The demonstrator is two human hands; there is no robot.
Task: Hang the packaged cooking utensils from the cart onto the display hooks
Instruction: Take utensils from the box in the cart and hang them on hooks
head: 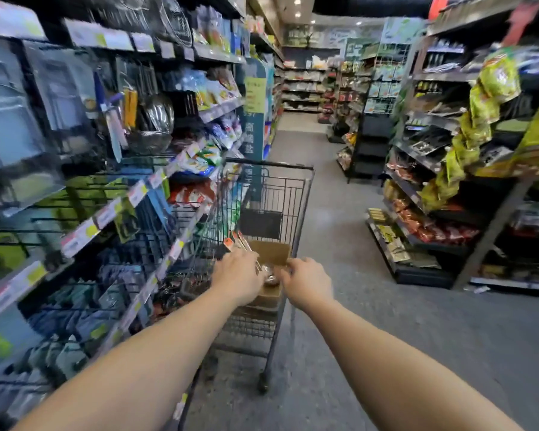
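I am at the picking-up step: both my hands reach into the brown cardboard box (pixel 273 253) that sits in the black wire shopping cart (pixel 280 194). My left hand (pixel 237 276) curls down over a bundle of packaged metal cooking utensils with orange-tagged cards (pixel 240 241), apparently gripping them, though my fingers are hidden. My right hand (pixel 307 283), just beside it, pinches the box's edge to steady it. Next, I judge, I must lift one pack clear and carry it up and to the left of my left hand, where the display hooks (pixel 143 98) already carry steel ladles and knives. Grey flooring (pixel 371 321) runs down a stocked supermarket aisle beyond my hands.
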